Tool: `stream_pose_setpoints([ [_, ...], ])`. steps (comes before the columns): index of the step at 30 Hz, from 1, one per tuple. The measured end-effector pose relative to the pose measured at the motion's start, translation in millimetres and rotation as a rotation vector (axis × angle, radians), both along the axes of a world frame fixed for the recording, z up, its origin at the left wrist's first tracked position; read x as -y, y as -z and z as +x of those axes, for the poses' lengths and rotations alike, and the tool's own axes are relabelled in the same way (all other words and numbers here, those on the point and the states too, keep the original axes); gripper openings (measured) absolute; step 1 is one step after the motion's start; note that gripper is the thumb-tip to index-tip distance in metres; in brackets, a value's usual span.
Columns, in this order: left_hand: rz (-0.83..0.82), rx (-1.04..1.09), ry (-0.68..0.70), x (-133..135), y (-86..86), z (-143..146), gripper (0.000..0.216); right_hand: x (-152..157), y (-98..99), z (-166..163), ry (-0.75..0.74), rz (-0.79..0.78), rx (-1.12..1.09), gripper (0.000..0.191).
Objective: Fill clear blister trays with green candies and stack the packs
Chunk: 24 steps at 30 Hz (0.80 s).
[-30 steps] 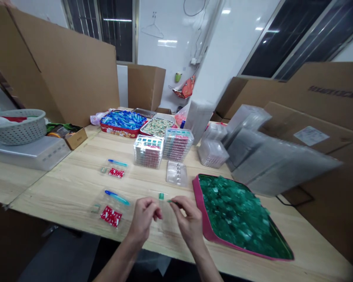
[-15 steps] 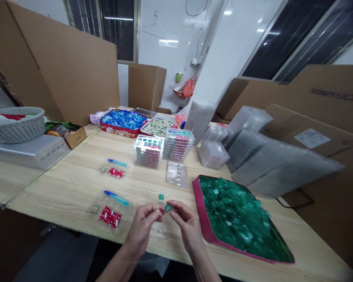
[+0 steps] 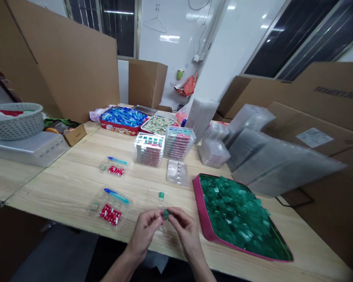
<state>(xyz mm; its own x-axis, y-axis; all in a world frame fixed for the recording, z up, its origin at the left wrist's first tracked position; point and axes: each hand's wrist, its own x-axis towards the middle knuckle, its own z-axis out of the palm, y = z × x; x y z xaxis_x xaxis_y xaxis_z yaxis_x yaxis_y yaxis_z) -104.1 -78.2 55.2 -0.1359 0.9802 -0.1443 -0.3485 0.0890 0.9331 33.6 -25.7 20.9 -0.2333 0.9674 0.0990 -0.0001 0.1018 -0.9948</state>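
A small green square piece (image 3: 166, 214) is pinched between the fingertips of my left hand (image 3: 146, 231) and my right hand (image 3: 184, 229). Both hands are closed, held over the front of the table. Beneath them lies a clear plastic tray (image 3: 153, 201), partly hidden, with another green square (image 3: 161, 194) in one of its pockets. To my right stands a pink-rimmed tin (image 3: 202, 213) heaped with green squares (image 3: 235, 211). On the left, a filled clear tray holds a blue pen-like stick (image 3: 117, 196) and a red packet with white marks (image 3: 110, 214).
Farther back lies a similar filled tray (image 3: 116, 170). Stacks of filled trays (image 3: 149, 150) stand mid-table beside a clear tray (image 3: 177, 172). Behind them are a red tin (image 3: 120, 129) of blue sticks and a tray of small pieces (image 3: 159, 124). Nested clear plastic (image 3: 259, 160) leans at right.
Both hands have moved slightly down toward me with the green piece between them. The view has shifted a little. The other things on the table stay as they were.
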Motion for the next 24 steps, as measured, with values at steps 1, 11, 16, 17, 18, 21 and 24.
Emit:
stream_pose_setpoints([
  [1,-0.013,-0.021,0.015,0.3,2.0,-1.0,0.022,-2.4,1.0,1.0,0.001,-0.007,0.023,0.024],
  [11,-0.158,-0.167,-0.136,-3.3,27.8,-8.5,0.02,-50.2,7.5,-11.2,-0.124,0.42,0.467,0.016],
  [16,-0.18,0.042,-0.194,-5.1,26.1,-9.7,0.024,-50.4,13.1,-17.9,-0.216,0.529,0.606,0.023],
  [17,-0.189,0.14,-0.199,-6.4,26.3,-11.2,0.025,-49.3,12.5,-17.9,-0.221,0.542,0.627,0.024],
  [18,-0.201,0.247,-0.197,-8.1,26.6,-13.1,0.026,-47.9,10.9,-17.5,-0.219,0.549,0.641,0.024],
  [21,-0.249,0.515,-0.141,-14.1,26.5,-20.2,0.025,-40.6,0.1,-15.7,-0.165,0.548,0.608,0.022],
  [24,-0.291,0.665,-0.08,-19.0,21.5,-24.5,0.019,-29.9,-18.1,-15.9,-0.17,0.574,0.518,0.021],
])
